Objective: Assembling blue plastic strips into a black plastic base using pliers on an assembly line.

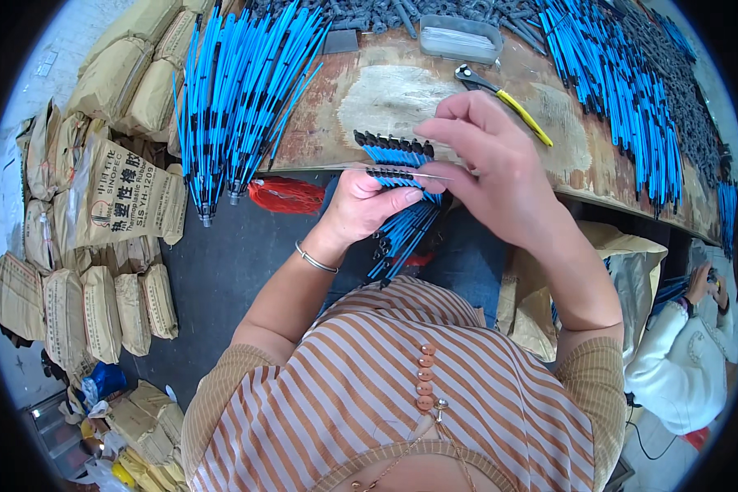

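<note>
My left hand is closed around a bundle of thin blue rods with black fittings, held just off the table's near edge. A row of black ends sticks up above my fingers. Across the bundle lies a thin metal wire, through or against a row of black pieces. My right hand is beside the bundle, thumb and fingers apart. Its thumb lies at the wire's right end, and its index finger is close to the black ends. Whether the thumb presses on the wire is hard to tell.
Cutting pliers with yellow handles lie on the worn wooden table, near a clear tray of thin wires. Blue rods are heaped at left, more at right. Paper sacks stand left; a co-worker's white sleeve shows right.
</note>
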`<state>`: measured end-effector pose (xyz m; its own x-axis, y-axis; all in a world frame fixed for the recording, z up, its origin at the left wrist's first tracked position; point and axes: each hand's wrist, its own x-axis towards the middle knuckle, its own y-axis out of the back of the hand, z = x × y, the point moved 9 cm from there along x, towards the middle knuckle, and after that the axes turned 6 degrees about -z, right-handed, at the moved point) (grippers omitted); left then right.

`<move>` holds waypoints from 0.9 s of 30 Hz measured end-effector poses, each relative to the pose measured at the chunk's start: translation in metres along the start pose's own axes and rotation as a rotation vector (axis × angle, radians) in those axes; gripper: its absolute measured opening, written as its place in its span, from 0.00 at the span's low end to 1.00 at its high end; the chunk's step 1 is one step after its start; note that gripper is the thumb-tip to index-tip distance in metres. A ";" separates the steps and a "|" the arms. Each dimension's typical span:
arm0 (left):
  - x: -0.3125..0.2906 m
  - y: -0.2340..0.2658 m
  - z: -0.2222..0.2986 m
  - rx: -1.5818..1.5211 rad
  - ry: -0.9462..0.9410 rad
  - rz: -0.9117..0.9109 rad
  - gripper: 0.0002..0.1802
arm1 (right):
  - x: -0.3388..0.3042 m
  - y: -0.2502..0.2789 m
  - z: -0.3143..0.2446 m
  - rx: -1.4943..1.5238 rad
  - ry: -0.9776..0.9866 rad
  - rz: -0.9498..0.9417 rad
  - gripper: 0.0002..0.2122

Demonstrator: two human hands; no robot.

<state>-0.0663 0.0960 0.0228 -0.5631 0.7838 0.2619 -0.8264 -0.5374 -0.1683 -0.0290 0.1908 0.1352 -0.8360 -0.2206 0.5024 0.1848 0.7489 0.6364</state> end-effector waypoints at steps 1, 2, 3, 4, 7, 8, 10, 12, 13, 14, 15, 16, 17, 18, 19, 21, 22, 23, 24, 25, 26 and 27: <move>0.000 0.000 0.002 0.055 -0.009 0.005 0.09 | 0.000 -0.001 -0.002 0.000 0.000 0.001 0.15; 0.000 -0.001 0.002 0.055 -0.009 0.004 0.09 | -0.001 -0.002 -0.005 -0.025 -0.010 -0.002 0.15; 0.000 -0.001 0.001 0.042 -0.011 0.013 0.10 | -0.001 -0.003 -0.006 -0.049 -0.019 -0.004 0.15; 0.000 -0.001 0.001 0.030 -0.012 0.023 0.10 | -0.001 -0.003 -0.006 -0.074 -0.028 -0.006 0.15; 0.001 0.000 0.003 0.056 -0.038 0.018 0.10 | -0.001 -0.004 -0.006 -0.084 -0.014 -0.009 0.15; 0.002 -0.001 0.005 0.096 -0.062 0.004 0.10 | -0.001 -0.004 -0.006 -0.090 -0.007 -0.010 0.15; 0.001 -0.003 0.005 0.135 -0.087 -0.011 0.11 | 0.001 -0.004 -0.004 -0.072 -0.014 -0.010 0.15; -0.001 0.001 -0.005 -0.018 -0.039 0.042 0.11 | 0.002 -0.004 -0.002 -0.034 -0.026 -0.012 0.15; -0.002 0.002 -0.008 -0.094 -0.014 0.068 0.10 | 0.004 -0.005 -0.003 -0.033 -0.027 -0.012 0.15; -0.003 0.002 -0.008 -0.094 -0.013 0.069 0.10 | 0.005 -0.005 -0.005 -0.061 -0.022 -0.009 0.15; -0.003 0.001 -0.008 -0.052 -0.012 0.064 0.10 | 0.007 -0.005 -0.007 -0.088 -0.017 -0.005 0.15; -0.003 0.000 -0.006 -0.010 -0.010 0.059 0.10 | 0.008 -0.005 -0.008 -0.116 -0.012 -0.001 0.14; -0.003 -0.001 -0.005 0.032 -0.009 0.053 0.10 | 0.008 -0.005 -0.007 -0.115 -0.012 -0.002 0.14; -0.004 -0.001 -0.005 0.032 -0.009 0.054 0.10 | 0.008 -0.009 -0.007 -0.116 -0.004 -0.042 0.14; -0.004 0.000 -0.005 0.008 -0.010 0.057 0.09 | 0.009 -0.013 -0.006 -0.117 0.004 -0.082 0.14; -0.004 0.000 -0.005 -0.039 -0.013 0.064 0.09 | 0.009 -0.017 -0.004 -0.117 0.013 -0.123 0.14; -0.004 0.001 -0.006 -0.039 -0.014 0.066 0.09 | 0.009 -0.016 -0.004 -0.093 0.033 -0.107 0.15; -0.005 0.001 -0.008 -0.063 -0.014 0.059 0.09 | 0.009 -0.015 -0.004 -0.069 0.053 -0.091 0.15; -0.005 0.000 -0.009 -0.086 -0.014 0.051 0.09 | 0.009 -0.013 -0.005 -0.046 0.073 -0.074 0.15; -0.005 0.000 -0.011 -0.110 -0.015 0.044 0.09 | 0.009 -0.013 -0.006 -0.046 0.074 -0.074 0.15; -0.006 0.000 -0.011 -0.109 -0.015 0.044 0.09 | 0.009 -0.013 -0.005 -0.036 0.068 -0.082 0.15; -0.006 0.000 -0.012 -0.081 -0.021 0.048 0.09 | 0.009 -0.013 -0.004 -0.027 0.060 -0.090 0.15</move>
<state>-0.0631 0.0950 0.0101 -0.6023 0.7505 0.2719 -0.7970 -0.5466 -0.2570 -0.0363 0.1761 0.1336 -0.8179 -0.3238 0.4757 0.1249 0.7071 0.6960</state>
